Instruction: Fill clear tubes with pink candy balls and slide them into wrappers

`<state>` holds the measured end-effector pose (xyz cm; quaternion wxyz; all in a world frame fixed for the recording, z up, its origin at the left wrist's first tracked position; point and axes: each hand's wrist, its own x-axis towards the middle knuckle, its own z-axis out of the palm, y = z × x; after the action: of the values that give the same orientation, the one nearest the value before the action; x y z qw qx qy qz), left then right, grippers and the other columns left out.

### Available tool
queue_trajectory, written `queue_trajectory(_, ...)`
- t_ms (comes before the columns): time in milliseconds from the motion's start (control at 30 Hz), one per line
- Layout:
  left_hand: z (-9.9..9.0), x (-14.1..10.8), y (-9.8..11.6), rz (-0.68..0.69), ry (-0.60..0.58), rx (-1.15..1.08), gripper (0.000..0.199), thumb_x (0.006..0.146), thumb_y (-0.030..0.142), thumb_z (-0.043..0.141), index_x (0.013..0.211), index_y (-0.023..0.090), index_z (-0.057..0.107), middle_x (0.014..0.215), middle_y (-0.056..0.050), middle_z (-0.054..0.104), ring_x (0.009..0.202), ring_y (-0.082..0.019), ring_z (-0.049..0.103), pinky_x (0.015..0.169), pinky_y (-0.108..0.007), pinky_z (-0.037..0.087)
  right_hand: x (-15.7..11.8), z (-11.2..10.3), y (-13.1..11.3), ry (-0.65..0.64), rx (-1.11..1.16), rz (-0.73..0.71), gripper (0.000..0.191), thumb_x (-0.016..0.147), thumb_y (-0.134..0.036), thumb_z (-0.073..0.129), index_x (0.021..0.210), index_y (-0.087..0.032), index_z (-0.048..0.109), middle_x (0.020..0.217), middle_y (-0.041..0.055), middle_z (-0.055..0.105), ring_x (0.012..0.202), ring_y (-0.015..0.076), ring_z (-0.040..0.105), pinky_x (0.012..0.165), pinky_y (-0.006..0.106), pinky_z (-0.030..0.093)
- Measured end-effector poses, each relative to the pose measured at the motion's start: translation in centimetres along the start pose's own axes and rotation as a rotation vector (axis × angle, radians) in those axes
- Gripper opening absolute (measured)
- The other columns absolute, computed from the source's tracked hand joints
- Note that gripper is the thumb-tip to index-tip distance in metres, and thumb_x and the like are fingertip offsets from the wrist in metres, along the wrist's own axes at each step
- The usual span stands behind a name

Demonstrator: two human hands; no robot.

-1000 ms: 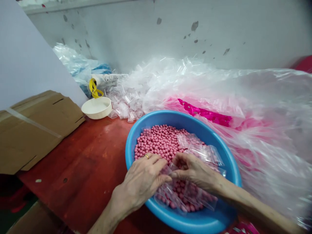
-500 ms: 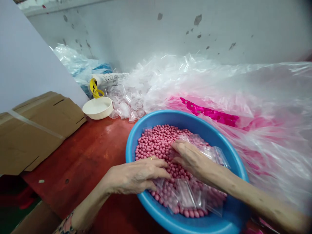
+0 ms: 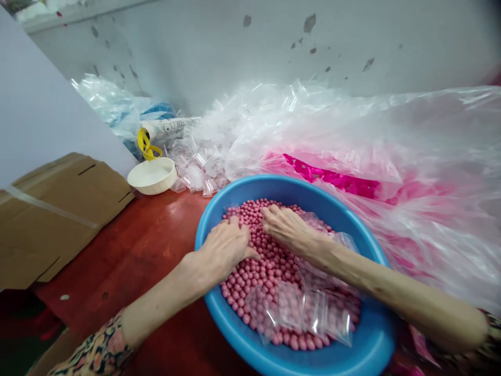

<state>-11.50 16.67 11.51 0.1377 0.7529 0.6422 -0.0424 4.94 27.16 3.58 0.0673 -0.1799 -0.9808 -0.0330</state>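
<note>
A blue plastic basin (image 3: 213, 308) holds a mass of pink beads (image 3: 270, 266) with clear plastic sleeves (image 3: 309, 310) lying on top. My left hand (image 3: 227, 243) reaches over the basin's left side, its fingers bent down onto the beads and the thumb spread away from them. Just beyond those fingers is another clear sleeve (image 3: 231, 210), partly seen. My right hand (image 3: 287, 227) is among the beads toward the far side. Its fingers are curled closed, and their tips are hidden, so what they hold does not show. More clear sleeves lie under the right forearm.
Clear plastic pieces (image 3: 195, 167) are heaped behind the basin, beside a shallow white dish (image 3: 152, 177) and a yellow strap (image 3: 146, 146). Large plastic bags (image 3: 391, 130) with bright pink contents lie along the wall. Folded cardboard (image 3: 66, 209) sits on the red tabletop (image 3: 164, 230) at left.
My left hand has moved up and farther into the basin, its fingers now bent down. My right hand has shifted slightly left and away, with fingers curling. The near sleeves lie more exposed.
</note>
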Motion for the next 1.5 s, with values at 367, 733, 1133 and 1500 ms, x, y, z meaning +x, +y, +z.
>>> queue_trajectory(367,2.1,-0.1,-4.2,0.297,-0.053,-0.140,0.013,0.089,0.028,0.050,0.098,0.019,0.052,0.106,-0.007,0.059,0.101,-0.021,0.054,0.090,-0.034,0.040,0.4,-0.4,1.9,-0.053,0.008,-0.102,0.010,0.090,-0.014,0.052,0.095,-0.013,0.061,0.110,0.0076,0.062,0.094,0.0182,0.060,0.077,0.034,0.050)
queue_trajectory(733,-0.4,0.3,-2.7,0.192,0.022,-0.089,0.015,0.085,0.027,0.055,0.077,0.019,0.046,0.079,-0.001,0.055,0.071,-0.017,0.051,0.065,-0.030,0.040,-0.9,-0.3,1.6,-0.083,0.016,-0.069,0.032,0.089,-0.003,0.040,0.113,-0.014,0.058,0.125,0.0152,0.056,0.116,0.0236,0.049,0.093,0.041,0.044)
queue_trajectory(1133,5.0,1.4,-2.5,0.255,0.075,-0.229,0.030,0.083,0.004,0.029,0.099,0.020,0.049,0.104,-0.006,0.057,0.101,-0.018,0.048,0.095,-0.035,0.036,-0.3,-0.2,0.3,-0.130,0.270,-0.025,0.011,0.090,-0.018,0.051,0.093,-0.016,0.062,0.101,0.0051,0.064,0.090,0.0165,0.060,0.080,0.035,0.048)
queue_trajectory(1500,2.8,3.6,-2.7,-0.055,-0.011,-0.799,0.014,0.059,0.012,0.056,0.067,0.019,0.046,0.062,0.005,0.044,0.063,-0.015,0.045,0.059,-0.029,0.037,0.3,-2.9,1.3,-0.083,0.870,0.239,0.012,0.076,-0.019,0.057,0.072,-0.014,0.067,0.061,-0.0019,0.059,0.058,0.0118,0.052,0.056,0.023,0.038)
